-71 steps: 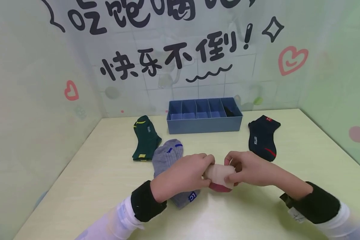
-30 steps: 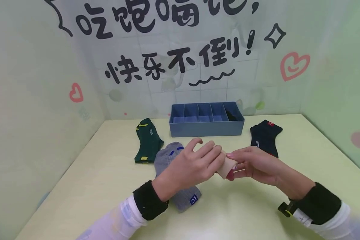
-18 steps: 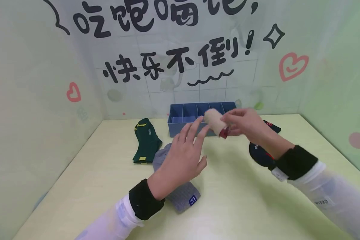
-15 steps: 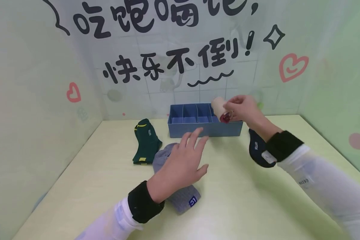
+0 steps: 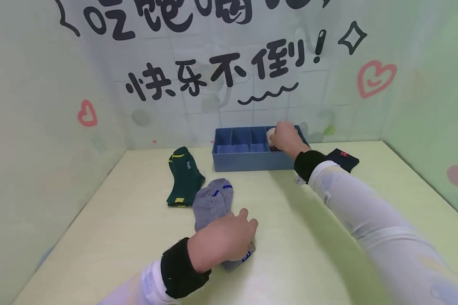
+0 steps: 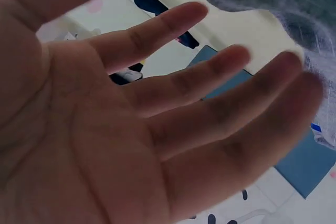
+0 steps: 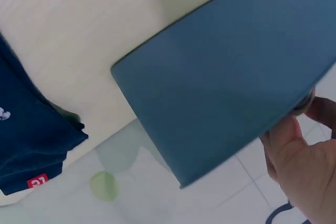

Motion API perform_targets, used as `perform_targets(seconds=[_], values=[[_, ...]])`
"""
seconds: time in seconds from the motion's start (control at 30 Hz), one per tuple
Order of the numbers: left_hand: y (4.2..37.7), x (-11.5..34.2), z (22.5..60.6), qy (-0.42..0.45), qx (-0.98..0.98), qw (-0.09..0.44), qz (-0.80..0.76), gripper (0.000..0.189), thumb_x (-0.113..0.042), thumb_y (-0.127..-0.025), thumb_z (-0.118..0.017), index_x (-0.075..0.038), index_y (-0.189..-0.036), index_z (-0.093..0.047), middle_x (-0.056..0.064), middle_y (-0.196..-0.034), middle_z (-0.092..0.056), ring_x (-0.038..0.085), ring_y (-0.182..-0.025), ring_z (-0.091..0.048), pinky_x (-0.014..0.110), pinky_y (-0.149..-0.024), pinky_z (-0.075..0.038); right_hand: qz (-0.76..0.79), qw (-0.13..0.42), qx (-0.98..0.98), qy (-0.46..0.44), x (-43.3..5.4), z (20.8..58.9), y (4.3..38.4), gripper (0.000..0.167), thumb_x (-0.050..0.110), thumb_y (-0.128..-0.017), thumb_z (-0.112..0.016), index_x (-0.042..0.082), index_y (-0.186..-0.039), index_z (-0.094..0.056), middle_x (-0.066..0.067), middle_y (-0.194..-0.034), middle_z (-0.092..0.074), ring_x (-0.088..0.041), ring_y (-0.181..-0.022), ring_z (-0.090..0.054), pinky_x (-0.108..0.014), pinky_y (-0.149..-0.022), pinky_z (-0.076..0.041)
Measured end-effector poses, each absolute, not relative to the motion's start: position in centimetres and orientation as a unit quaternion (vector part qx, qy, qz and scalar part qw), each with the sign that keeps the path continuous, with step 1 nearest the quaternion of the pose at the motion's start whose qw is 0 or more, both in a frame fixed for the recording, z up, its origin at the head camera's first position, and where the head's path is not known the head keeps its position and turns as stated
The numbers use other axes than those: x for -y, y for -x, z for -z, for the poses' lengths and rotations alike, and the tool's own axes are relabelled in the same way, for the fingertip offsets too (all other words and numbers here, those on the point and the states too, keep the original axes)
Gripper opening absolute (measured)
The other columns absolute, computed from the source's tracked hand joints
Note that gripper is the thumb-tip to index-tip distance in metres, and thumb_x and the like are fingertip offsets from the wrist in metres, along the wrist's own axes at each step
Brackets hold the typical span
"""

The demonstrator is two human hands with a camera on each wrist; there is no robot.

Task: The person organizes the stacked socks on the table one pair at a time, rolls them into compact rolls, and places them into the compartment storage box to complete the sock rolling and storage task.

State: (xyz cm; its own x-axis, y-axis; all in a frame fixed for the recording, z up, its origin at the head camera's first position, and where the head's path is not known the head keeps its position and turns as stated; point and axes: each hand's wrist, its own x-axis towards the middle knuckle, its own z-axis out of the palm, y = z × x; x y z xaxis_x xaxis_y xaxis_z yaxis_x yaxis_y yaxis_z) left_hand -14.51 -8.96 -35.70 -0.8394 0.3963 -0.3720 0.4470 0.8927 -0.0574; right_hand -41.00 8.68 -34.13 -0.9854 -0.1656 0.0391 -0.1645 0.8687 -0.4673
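Cream cloth, gathered into a rounded bundle (image 5: 270, 134), sits at the blue box (image 5: 252, 162) in the upper centre of my head view. It lies in or just over the fourth compartment from the left. My right hand (image 5: 288, 137) has its fingers curled on the bundle's right side and covers so much that I can't tell whether the cloth touches the bottom. The right wrist view gives me only a rounded edge of it past the box wall. My left hand (image 5: 224, 237), lower centre, holds nothing: its fingers spread with a relaxed bend above the grey socks (image 5: 213, 203), and I can't tell whether it touches them.

I judge the bundle light, soft and knit-like, hardly breakable and not slippery, so a gentle pinch should do. Squeezing hard would dent it, and tugging one loose layer could undo it. I would take it across its thick middle, thumb and fingertips on opposite sides. The box walls look thin and stiff, so I'd keep my knuckles above the rim. The flat grey socks, and the green socks (image 5: 185, 178) left of centre, look floppier; those I would pinch through all layers at once.
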Motion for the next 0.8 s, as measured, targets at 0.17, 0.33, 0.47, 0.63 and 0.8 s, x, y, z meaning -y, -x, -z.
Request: perform_targets(seconds=[0.17,0.33,0.47,0.63,0.8], values=[[14.4,8.6,35.5,-0.210,-0.954,0.205,0.057,0.034,-0.038,-0.097,-0.078,-0.011,-0.116,-0.069,0.003,-0.098,-0.066,0.016,-0.079,-0.058,0.031,-0.075,-0.057,0.195,0.041,-0.977,0.075,-8.9,34.7,41.7,0.026,0.010,-0.110,-0.046,0.002,-0.088,-0.057,-0.007,-0.071,-0.044,-0.020,-0.061,-0.046,-0.034,-0.060,-0.039],[14.0,8.4,35.7,-0.241,-0.948,0.192,0.076,0.015,-0.021,-0.096,-0.077,-0.013,-0.101,-0.065,0.000,-0.085,-0.061,0.014,-0.071,-0.055,0.030,-0.061,-0.050,0.124,0.086,-0.983,0.105,-8.5,34.7,42.3,0.028,0.011,-0.112,-0.040,0.005,-0.088,-0.053,-0.007,-0.078,-0.040,-0.017,-0.061,-0.038,-0.036,-0.072,-0.039],[13.5,8.1,36.4,-0.271,-0.940,0.187,0.091,0.008,-0.016,-0.100,-0.069,-0.014,-0.105,-0.064,0.002,-0.092,-0.064,0.014,-0.075,-0.056,0.030,-0.061,-0.049,0.063,0.148,-0.977,0.143,-8.1,34.3,42.2,0.032,0.010,-0.112,-0.036,0.008,-0.083,-0.048,-0.005,-0.078,-0.037,-0.015,-0.061,-0.032,-0.038,-0.080,-0.038],[12.7,7.7,37.4,-0.300,-0.929,0.168,0.133,0.024,-0.021,-0.103,-0.067,-0.021,-0.126,-0.063,0.003,-0.112,-0.065,0.016,-0.085,-0.059,0.030,-0.070,-0.053,0.062,0.159,-0.970,0.175,-7.8,33.3,40.8,0.027,0.009,-0.112,-0.035,-0.003,-0.118,-0.058,-0.014,-0.096,-0.051,-0.019,-0.069,-0.037,-0.041,-0.082,-0.039],[12.3,7.6,37.4,-0.329,-0.920,0.172,0.124,0.040,-0.021,-0.100,-0.073,-0.027,-0.138,-0.060,0.001,-0.123,-0.064,0.018,-0.094,-0.061,0.030,-0.074,-0.056,0.087,0.027,-0.968,0.235,-6.6,33.4,36.4,0.039,0.007,-0.109,-0.043,-0.010,-0.142,-0.054,-0.030,-0.139,-0.053,-0.036,-0.112,-0.057,-0.047,-0.100,-0.052]])
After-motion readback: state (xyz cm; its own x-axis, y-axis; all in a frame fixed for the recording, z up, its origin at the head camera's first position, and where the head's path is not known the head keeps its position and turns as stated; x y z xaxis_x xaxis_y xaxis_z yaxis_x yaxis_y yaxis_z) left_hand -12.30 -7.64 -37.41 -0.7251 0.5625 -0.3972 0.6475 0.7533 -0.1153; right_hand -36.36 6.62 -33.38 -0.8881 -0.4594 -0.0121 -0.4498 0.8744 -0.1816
